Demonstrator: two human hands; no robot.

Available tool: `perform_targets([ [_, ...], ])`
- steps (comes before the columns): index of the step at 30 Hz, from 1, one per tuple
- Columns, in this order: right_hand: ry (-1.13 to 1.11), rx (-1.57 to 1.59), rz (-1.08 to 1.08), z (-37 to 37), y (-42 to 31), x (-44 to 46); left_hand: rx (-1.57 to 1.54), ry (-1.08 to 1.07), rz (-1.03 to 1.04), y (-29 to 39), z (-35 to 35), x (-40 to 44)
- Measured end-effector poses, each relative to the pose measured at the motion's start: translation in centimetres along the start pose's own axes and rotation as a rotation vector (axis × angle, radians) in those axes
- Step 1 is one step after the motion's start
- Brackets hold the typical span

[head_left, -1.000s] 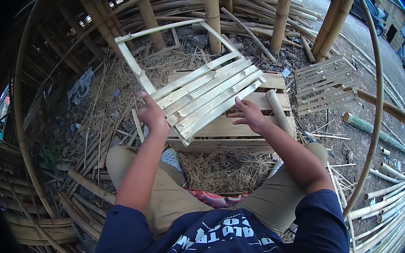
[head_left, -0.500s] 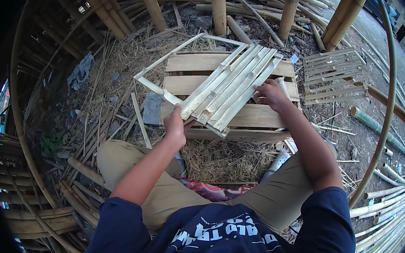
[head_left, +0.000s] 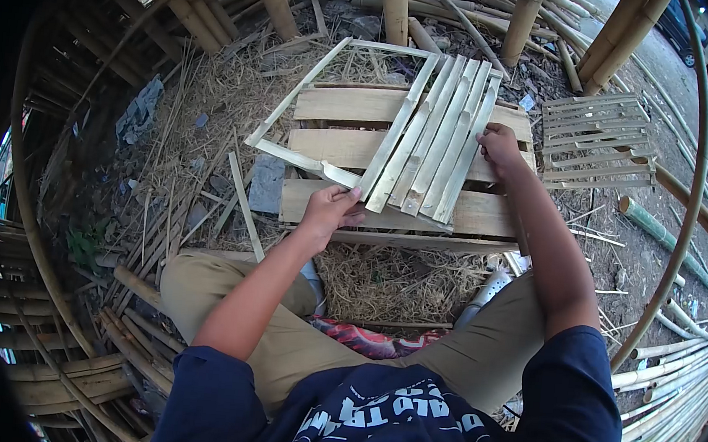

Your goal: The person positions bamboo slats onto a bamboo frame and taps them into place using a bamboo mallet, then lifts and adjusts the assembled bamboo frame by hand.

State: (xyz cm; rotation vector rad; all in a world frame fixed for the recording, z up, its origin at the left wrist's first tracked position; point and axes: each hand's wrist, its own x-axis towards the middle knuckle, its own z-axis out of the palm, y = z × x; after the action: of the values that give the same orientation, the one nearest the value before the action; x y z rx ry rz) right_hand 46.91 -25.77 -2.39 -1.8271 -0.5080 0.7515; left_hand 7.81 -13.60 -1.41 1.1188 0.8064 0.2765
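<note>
A pale frame of split bamboo slats (head_left: 433, 135) lies over a low wooden slatted crate (head_left: 339, 146). Several slats sit side by side on its right part, while its left part is an open outline. My left hand (head_left: 331, 212) is closed on the frame's near edge, thumb on top by the leftmost slat. At the right side, my right hand (head_left: 499, 145) has its fingers curled on the edge of the outermost slat. The undersides of both hands are partly hidden.
A second slatted bamboo panel (head_left: 597, 141) lies on the ground at the right. A grey block (head_left: 267, 184) stands left of the crate. Upright bamboo posts (head_left: 395, 10) rise behind it. Bamboo poles (head_left: 679, 359) lie at the lower right, and a green pole (head_left: 657, 222) lies above them.
The frame has come down from a raised tilt onto the crate and turned, its slats now steeper in view. My left hand moved right with it; my right hand went from spread to gripping its right edge.
</note>
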Motion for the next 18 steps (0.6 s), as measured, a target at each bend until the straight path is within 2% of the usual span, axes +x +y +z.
perform_targets([
  [7, 0.155, -0.033, -0.104, 0.7, 1.4, 2.8, 0.064, 0.024, -0.055, 0.6, 1.0, 1.1],
  [10, 0.130, -0.200, -0.091, 0.3, 1.3, 3.4, 0.154, 0.011, -0.079, 0.4, 1.1, 1.7],
  [13, 0.219, -0.372, -0.153, 0.5, 0.8, 2.3, 0.298, 0.048, -0.067, 0.1, 1.3, 1.5],
  [15, 0.309, -0.634, -0.341, 1.1, -0.7, -0.4, 0.441, 0.055, -0.086, 0.8, 1.1, 1.5],
  [17, 0.423, -0.861, -0.523, 3.0, -2.7, -3.6, 0.549, 0.130, 0.020, 0.7, 1.2, 1.4],
  [18, 0.324, -0.878, -0.573, 3.7, -3.6, -5.1, 0.597, 0.145, 0.057, 1.1, 1.4, 1.3],
])
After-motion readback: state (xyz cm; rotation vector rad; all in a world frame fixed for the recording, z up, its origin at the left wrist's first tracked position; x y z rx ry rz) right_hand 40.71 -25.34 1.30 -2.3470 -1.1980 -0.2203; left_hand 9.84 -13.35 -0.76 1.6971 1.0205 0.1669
